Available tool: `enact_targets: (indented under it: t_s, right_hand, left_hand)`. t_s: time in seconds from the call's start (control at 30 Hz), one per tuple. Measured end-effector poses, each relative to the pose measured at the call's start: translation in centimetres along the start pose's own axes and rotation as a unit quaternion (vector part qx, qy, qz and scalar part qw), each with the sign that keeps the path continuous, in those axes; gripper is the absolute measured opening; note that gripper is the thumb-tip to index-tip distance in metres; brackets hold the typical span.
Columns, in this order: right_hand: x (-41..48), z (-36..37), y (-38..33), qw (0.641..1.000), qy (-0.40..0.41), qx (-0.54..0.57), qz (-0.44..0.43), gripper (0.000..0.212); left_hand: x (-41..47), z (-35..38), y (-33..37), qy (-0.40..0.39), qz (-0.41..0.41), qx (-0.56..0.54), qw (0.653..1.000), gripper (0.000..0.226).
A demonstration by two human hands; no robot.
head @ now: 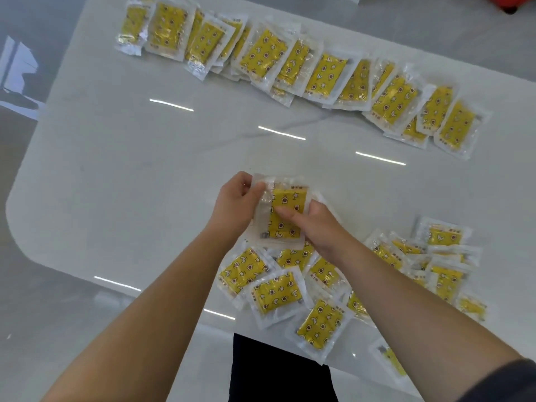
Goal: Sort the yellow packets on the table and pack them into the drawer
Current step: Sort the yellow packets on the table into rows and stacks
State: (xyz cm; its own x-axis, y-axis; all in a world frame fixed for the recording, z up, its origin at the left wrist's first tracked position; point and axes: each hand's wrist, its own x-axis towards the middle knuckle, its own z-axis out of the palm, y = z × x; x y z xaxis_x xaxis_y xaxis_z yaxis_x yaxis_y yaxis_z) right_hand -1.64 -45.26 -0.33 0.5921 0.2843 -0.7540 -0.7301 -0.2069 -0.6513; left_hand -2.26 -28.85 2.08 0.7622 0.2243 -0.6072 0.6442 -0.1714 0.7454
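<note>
Both hands hold a small stack of yellow packets in clear wrappers above the white table. My left hand grips the stack's left edge, thumb on top. My right hand grips its right side, with the thumb laid across the top packet's yellow face. A loose pile of yellow packets lies under and to the right of my hands near the front edge. A long overlapping row of yellow packets runs across the far side of the table. No drawer is in view.
The table has a rounded left corner and a glossy top with light reflections. Grey floor surrounds it. A red object shows at the top right corner. Dark clothing is below the front edge.
</note>
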Motion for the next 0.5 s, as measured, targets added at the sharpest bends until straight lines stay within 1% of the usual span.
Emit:
enact_targets:
  t_s: [0.1, 0.13, 0.17, 0.2, 0.23, 0.27, 0.37, 0.4, 0.43, 0.47, 0.5]
  right_hand:
    - [-0.4, -1.2, 1.0, 0.999, 0.024, 0.033, 0.018, 0.022]
    - [-0.7, -1.7, 1.4, 0.998, 0.027, 0.046, 0.027, 0.022]
    - [-0.9, -2.2, 1.9, 0.997, 0.035, 0.058, 0.037, 0.021]
    - [-1.2, -2.7, 2.4, 0.996, 0.045, 0.069, 0.045, 0.019]
    - [-1.4, -3.0, 3.0, 0.994, 0.058, 0.077, 0.051, 0.017]
    - [-1.6, -3.3, 3.5, 0.992, 0.07, 0.082, 0.059, 0.015]
    - [-1.9, -3.7, 4.7, 0.987, 0.107, 0.092, 0.076, 0.02]
    - [-2.0, -3.7, 5.0, 0.986, 0.111, 0.093, 0.08, 0.023]
    - [-2.0, -3.7, 5.3, 0.986, 0.112, 0.092, 0.083, 0.025]
    - [-2.0, -3.6, 5.5, 0.986, 0.109, 0.09, 0.085, 0.025]
    - [-2.0, -3.5, 5.7, 0.987, 0.105, 0.087, 0.084, 0.024]
  left_hand:
    - [-0.1, 0.5, -1.2, -0.012, -0.045, -0.017, 0.999, 0.022]
    - [-0.1, 0.5, -2.2, -0.011, -0.051, 0.011, 0.999, 0.021]
    - [-0.4, 0.4, -3.5, -0.007, -0.051, 0.07, 0.996, 0.019]
    - [-0.9, 0.2, -4.9, -0.003, -0.052, 0.152, 0.987, 0.017]
    - [-1.6, 0.1, -6.2, 0.001, -0.056, 0.235, 0.97, 0.019]
    - [-2.3, -0.1, -7.5, 0.001, -0.061, 0.309, 0.949, 0.026]
    - [-4.7, 0.3, -10.1, -0.006, -0.045, 0.493, 0.869, 0.063]
    - [-5.4, 0.7, -10.6, -0.008, -0.036, 0.539, 0.841, 0.073]
    - [-5.9, 1.1, -10.9, -0.004, -0.03, 0.569, 0.822, 0.078]
    - [-6.2, 1.5, -11.4, 0.005, -0.029, 0.584, 0.811, 0.079]
    - [-6.4, 1.8, -11.6, 0.015, -0.035, 0.585, 0.81, 0.077]
